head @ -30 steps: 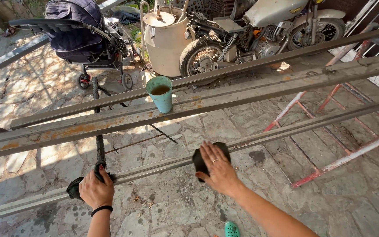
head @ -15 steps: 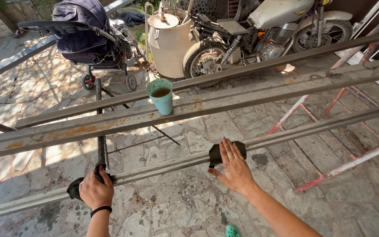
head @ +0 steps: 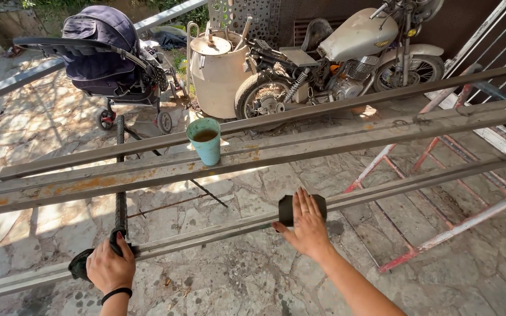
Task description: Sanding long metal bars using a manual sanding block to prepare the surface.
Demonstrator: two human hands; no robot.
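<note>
Open floor (head: 224,287) lay between the two hands. At 12 o'clock from the right hand (head: 307,227), three long metal bars (head: 335,137) crossed the way, with gaps between them. A blue cup (head: 206,140) stood at 11 o'clock, blocking there.

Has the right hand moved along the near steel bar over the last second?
Yes. The right hand and its black pad slid rightward along the near bar, away from the teal cup.
</note>
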